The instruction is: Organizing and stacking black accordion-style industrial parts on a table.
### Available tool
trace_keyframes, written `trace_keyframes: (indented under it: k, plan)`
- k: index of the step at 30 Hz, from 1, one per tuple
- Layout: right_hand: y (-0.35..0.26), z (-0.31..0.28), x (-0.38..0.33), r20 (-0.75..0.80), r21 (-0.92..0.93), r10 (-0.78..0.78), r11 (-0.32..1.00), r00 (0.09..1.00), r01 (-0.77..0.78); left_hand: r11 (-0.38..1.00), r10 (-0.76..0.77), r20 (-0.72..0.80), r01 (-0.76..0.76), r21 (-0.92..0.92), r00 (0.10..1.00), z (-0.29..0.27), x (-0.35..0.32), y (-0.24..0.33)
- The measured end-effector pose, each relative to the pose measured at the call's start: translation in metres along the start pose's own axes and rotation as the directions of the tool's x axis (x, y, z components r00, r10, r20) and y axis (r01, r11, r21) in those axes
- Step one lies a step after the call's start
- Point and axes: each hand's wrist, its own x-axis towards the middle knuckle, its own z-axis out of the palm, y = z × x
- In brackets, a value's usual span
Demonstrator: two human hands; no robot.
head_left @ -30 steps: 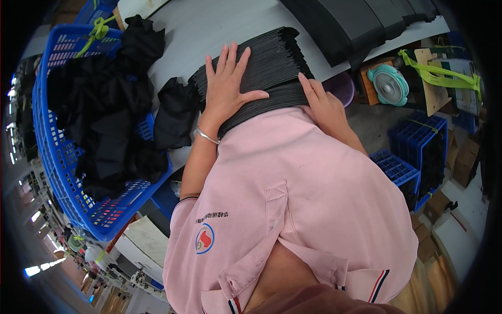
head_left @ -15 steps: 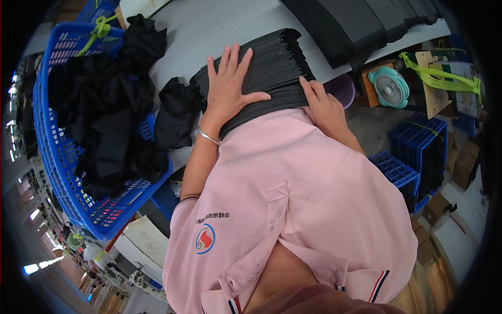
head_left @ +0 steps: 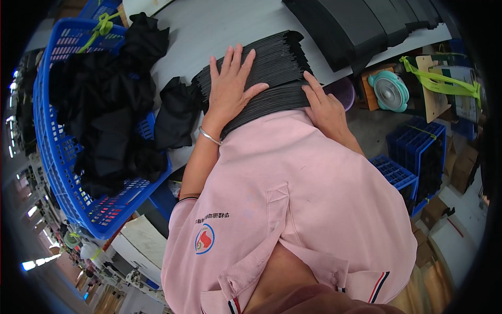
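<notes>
A pale grey table [head_left: 209,26] is seen from above, its top running from the near left to the far right of the view. A stack of thin black sheets [head_left: 272,78] lies on it at the near edge, pressed against the front of the pink polo shirt [head_left: 293,209] worn by the person. The left hand [head_left: 230,86] is laid flat on top of the stack, fingers spread wide and pointing to the far side; a thin silver bangle [head_left: 210,136] is worn at its wrist. The right hand [head_left: 327,107] is set against the right end of the stack, its fingers open and lightly curved over the edge of the sheets; nothing is gripped by either hand.

Just left of the stack a crumpled piece of black cloth [head_left: 175,112] is draped over the table edge. Further left a large blue plastic basket [head_left: 63,172] is filled with more black fabric [head_left: 99,110], and a yellow-green strap [head_left: 99,29] is tied at its far rim. At the far right of the table longer dark grey panels [head_left: 355,26] are laid side by side.

Below the table on the right, a round teal fan [head_left: 389,91] is seen beside a wooden board wrapped with a yellow-green band [head_left: 439,83]. Blue crates [head_left: 413,157] are stacked on the floor near the right, with cardboard boxes [head_left: 463,167] beyond them.
</notes>
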Motion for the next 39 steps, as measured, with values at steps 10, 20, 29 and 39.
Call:
trace_keyframes:
  k: [10,20,29,39]
  plan:
    - [0.004,0.005,0.000,-0.033,-0.060,-0.093,0.994,0.995,0.091,1.000,-0.003,-0.006,0.003,-0.007,1.000,-0.001,0.001,0.000]
    - [-0.004,0.003,0.007,0.079,-0.093,0.038,0.995,0.996,-0.031,0.999,-0.020,0.003,0.020,-0.030,1.000,-0.003,0.000,0.002]
    - [-0.005,0.003,0.011,-0.004,-0.073,-0.029,0.997,1.000,0.029,0.999,-0.023,0.008,0.023,-0.037,1.000,-0.003,0.000,0.002]
    - [-0.002,0.000,0.010,0.051,-0.056,-0.041,0.998,0.998,0.043,1.000,-0.018,-0.002,0.018,0.007,1.000,0.000,0.000,0.002]
